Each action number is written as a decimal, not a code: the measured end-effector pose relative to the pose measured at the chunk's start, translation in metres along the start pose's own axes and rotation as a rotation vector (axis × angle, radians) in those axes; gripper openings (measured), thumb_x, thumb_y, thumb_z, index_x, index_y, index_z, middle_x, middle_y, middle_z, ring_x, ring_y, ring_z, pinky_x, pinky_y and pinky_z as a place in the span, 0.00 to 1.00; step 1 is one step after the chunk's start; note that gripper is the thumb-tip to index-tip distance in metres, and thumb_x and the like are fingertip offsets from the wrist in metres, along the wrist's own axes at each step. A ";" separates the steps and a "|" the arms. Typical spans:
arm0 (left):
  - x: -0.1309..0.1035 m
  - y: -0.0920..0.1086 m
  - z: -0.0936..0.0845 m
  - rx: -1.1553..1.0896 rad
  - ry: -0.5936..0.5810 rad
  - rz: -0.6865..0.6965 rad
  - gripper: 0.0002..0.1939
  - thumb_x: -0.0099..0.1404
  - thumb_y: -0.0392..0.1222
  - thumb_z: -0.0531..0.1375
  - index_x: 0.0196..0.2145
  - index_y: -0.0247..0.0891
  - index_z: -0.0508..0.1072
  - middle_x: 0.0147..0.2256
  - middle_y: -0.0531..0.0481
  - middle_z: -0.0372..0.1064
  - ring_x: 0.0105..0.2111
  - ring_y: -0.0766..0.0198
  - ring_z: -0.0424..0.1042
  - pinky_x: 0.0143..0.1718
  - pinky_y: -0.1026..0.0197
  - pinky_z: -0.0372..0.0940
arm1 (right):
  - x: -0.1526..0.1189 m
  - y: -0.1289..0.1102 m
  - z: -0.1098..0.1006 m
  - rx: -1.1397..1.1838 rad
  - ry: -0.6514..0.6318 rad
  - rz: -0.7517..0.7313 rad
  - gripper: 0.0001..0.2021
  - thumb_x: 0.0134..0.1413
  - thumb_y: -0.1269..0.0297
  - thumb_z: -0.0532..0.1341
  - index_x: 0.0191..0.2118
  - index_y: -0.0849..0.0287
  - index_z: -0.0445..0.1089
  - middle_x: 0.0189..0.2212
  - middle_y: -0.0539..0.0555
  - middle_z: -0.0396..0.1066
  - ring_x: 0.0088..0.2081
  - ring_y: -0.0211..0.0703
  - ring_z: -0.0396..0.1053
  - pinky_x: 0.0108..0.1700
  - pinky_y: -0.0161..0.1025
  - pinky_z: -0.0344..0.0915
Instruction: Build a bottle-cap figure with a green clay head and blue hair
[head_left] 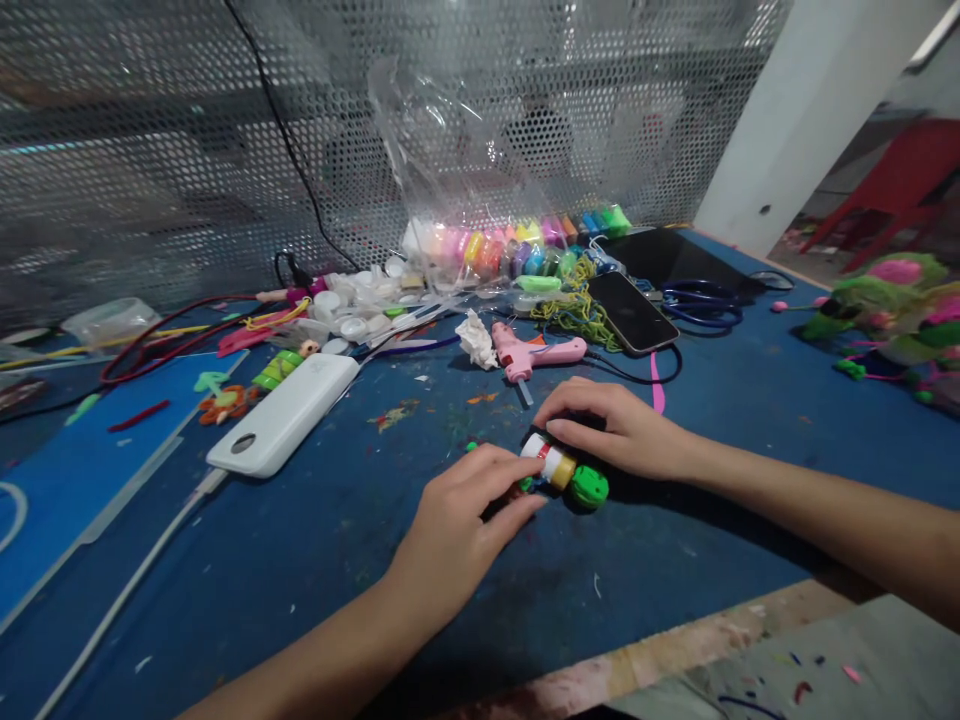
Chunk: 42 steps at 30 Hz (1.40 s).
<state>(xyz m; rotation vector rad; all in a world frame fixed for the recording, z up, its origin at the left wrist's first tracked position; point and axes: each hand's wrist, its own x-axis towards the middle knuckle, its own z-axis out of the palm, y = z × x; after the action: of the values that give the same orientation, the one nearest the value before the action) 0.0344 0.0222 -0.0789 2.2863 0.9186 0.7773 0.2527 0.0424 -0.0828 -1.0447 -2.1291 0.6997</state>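
A small figure lies between my hands on the blue tabletop (337, 560). It has a white and gold cylinder body (556, 462) with a red mark and a rounded green end piece (589, 487). My left hand (472, 505) grips it from the near left, index finger on the body and thumb below. From the far right, my right hand (611, 430) curls its fingers and thumb against the white end. Small green bits show beside my left fingers, partly hidden. Just beyond lies a pink glue gun (536, 352), its clear glue stick pointing toward my hands.
A crumpled white tissue (476, 340) and a black phone (632, 312) lie behind. A white power bank (289, 415) with cable sits left, near small clay figures (229, 402). Colourful clay tubs (517, 250) stand in plastic at the back. Fuzzy green-pink crafts (900, 310) are right.
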 end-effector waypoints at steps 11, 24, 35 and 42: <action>0.005 -0.003 0.000 0.056 0.025 0.101 0.03 0.60 0.37 0.63 0.34 0.42 0.77 0.30 0.55 0.77 0.29 0.66 0.75 0.32 0.66 0.68 | 0.001 0.004 -0.005 -0.046 0.202 0.114 0.09 0.59 0.65 0.56 0.32 0.61 0.71 0.30 0.53 0.74 0.33 0.40 0.68 0.35 0.37 0.62; 0.003 -0.005 0.001 0.277 -0.061 0.354 0.17 0.66 0.31 0.53 0.51 0.39 0.71 0.38 0.47 0.73 0.36 0.64 0.73 0.37 0.64 0.69 | -0.002 0.010 -0.034 -0.168 -0.171 -0.172 0.06 0.59 0.68 0.58 0.39 0.61 0.72 0.36 0.54 0.73 0.40 0.42 0.67 0.46 0.40 0.62; 0.004 -0.002 0.003 0.169 -0.047 0.261 0.14 0.64 0.29 0.56 0.40 0.43 0.77 0.35 0.51 0.73 0.33 0.68 0.73 0.34 0.69 0.68 | -0.004 0.015 -0.020 -0.263 -0.226 -0.177 0.04 0.59 0.70 0.58 0.33 0.60 0.70 0.36 0.55 0.67 0.40 0.44 0.61 0.44 0.41 0.61; 0.003 -0.003 0.006 0.179 -0.038 0.235 0.15 0.63 0.29 0.58 0.46 0.42 0.72 0.36 0.52 0.74 0.34 0.67 0.73 0.36 0.67 0.67 | -0.004 0.008 -0.022 -0.250 -0.228 -0.166 0.05 0.61 0.72 0.55 0.34 0.61 0.64 0.34 0.55 0.66 0.37 0.43 0.59 0.41 0.39 0.59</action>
<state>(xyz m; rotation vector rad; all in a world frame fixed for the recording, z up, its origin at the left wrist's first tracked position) 0.0387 0.0246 -0.0841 2.5906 0.7363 0.7716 0.2753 0.0468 -0.0753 -0.9360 -2.5185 0.5016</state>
